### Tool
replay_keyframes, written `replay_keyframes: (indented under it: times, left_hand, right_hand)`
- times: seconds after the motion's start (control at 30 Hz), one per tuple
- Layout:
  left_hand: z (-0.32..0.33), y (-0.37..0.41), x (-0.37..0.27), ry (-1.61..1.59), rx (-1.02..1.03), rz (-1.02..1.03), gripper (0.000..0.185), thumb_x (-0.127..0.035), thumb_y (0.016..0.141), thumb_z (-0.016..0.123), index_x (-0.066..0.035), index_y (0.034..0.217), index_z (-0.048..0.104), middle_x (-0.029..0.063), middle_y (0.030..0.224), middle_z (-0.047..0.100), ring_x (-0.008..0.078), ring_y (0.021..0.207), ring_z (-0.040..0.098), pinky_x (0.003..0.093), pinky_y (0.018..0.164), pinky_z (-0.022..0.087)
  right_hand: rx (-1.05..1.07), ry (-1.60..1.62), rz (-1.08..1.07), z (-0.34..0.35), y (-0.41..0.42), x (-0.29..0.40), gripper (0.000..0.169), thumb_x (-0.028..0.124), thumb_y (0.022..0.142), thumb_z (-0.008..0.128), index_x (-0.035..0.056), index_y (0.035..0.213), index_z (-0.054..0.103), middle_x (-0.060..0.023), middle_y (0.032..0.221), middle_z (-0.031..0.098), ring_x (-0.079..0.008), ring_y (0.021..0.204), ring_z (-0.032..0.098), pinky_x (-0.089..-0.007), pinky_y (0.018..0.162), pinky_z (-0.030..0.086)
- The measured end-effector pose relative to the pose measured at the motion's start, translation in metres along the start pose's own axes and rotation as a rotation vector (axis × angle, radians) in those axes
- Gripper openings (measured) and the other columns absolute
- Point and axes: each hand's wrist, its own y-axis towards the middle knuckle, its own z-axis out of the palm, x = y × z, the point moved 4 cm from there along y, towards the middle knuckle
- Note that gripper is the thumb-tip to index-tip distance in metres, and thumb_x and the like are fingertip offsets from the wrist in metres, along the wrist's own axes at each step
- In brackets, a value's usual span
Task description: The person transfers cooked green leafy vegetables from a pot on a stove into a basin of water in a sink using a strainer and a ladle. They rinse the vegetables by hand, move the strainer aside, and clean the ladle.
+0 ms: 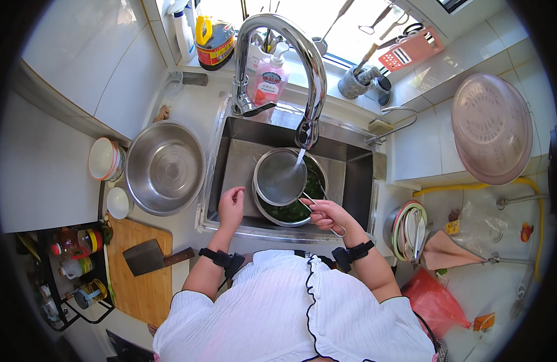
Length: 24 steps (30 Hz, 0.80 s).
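Note:
My right hand (328,215) grips the wire handle of a round mesh strainer (280,177) in the stainless steel sink (235,158). Water runs from the curved chrome faucet (308,131) into the strainer. Beneath and beside it, a metal bowl (256,206) holds dark leafy greens (289,213) in liquid. The strainer covers the bowl's upper left part. My left hand (231,206) is over the sink's left side, fingers curled together, with nothing visible in it and apart from the bowl.
Left of the sink are a large metal basin (165,167), small bowls (118,203) and a cleaver (145,258) on a wooden cutting board (142,289). A pink soap bottle (268,86) stands behind the faucet. Stacked plates (406,226) are at the right.

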Motion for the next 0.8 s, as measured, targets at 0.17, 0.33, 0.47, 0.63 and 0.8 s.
replay_keyframes:
  times: [0.17, 0.33, 0.47, 0.63, 0.8]
  left_hand:
    - [0.013, 0.004, 0.012, 0.034, 0.052, -0.016, 0.023, -0.016, 0.085, 0.059, 0.001, 0.100, 0.061, 0.0090, 0.090, 0.065, 0.0161, 0.079, 0.061, 0.0281, 0.070, 0.048]
    - [0.056, 0.026, 0.010, 0.459, 0.123, -0.041, 0.038, -0.028, 0.076, 0.070, 0.001, 0.098, 0.058, 0.0145, 0.087, 0.065, 0.0275, 0.078, 0.063, 0.0368, 0.068, 0.050]
    - [0.086, 0.042, 0.007, 0.578, 0.089, 0.007, 0.033, -0.031, 0.074, 0.071, -0.002, 0.083, 0.057, 0.0156, 0.077, 0.063, 0.0329, 0.072, 0.061, 0.0415, 0.064, 0.049]
    - [0.107, 0.047, 0.019, 0.458, 0.067, 0.073, 0.026, -0.027, 0.077, 0.067, -0.003, 0.075, 0.057, 0.0160, 0.071, 0.061, 0.0355, 0.069, 0.060, 0.0453, 0.060, 0.047]
    - [0.114, 0.045, 0.019, 0.605, 0.060, 0.163, 0.028, -0.028, 0.086, 0.054, -0.003, 0.074, 0.058, 0.0180, 0.069, 0.061, 0.0373, 0.065, 0.059, 0.0468, 0.059, 0.046]
  right_hand:
    - [-0.063, -0.060, -0.043, 0.002, 0.000, 0.000, 0.034, 0.008, 0.092, 0.043, 0.0124, 0.126, 0.048, 0.0046, 0.061, 0.037, -0.0014, 0.043, 0.026, -0.0159, 0.036, 0.019]
    - [-0.104, -0.100, -0.074, 0.007, -0.007, -0.002, 0.035, 0.007, 0.091, 0.045, 0.0119, 0.126, 0.049, 0.0033, 0.062, 0.038, -0.0018, 0.044, 0.027, -0.0163, 0.037, 0.019]
    - [-0.142, -0.101, -0.103, 0.010, -0.011, -0.005, 0.034, 0.006, 0.091, 0.046, 0.0119, 0.124, 0.051, 0.0023, 0.062, 0.040, -0.0025, 0.044, 0.027, -0.0171, 0.037, 0.019]
    - [-0.199, -0.103, -0.142, 0.003, -0.017, -0.008, 0.034, 0.005, 0.090, 0.047, 0.0119, 0.123, 0.052, 0.0011, 0.062, 0.042, -0.0032, 0.043, 0.027, -0.0181, 0.037, 0.019]
    - [-0.248, -0.071, -0.144, 0.001, -0.019, -0.013, 0.034, 0.006, 0.090, 0.048, 0.0123, 0.123, 0.052, 0.0013, 0.061, 0.041, -0.0033, 0.042, 0.026, -0.0185, 0.037, 0.019]
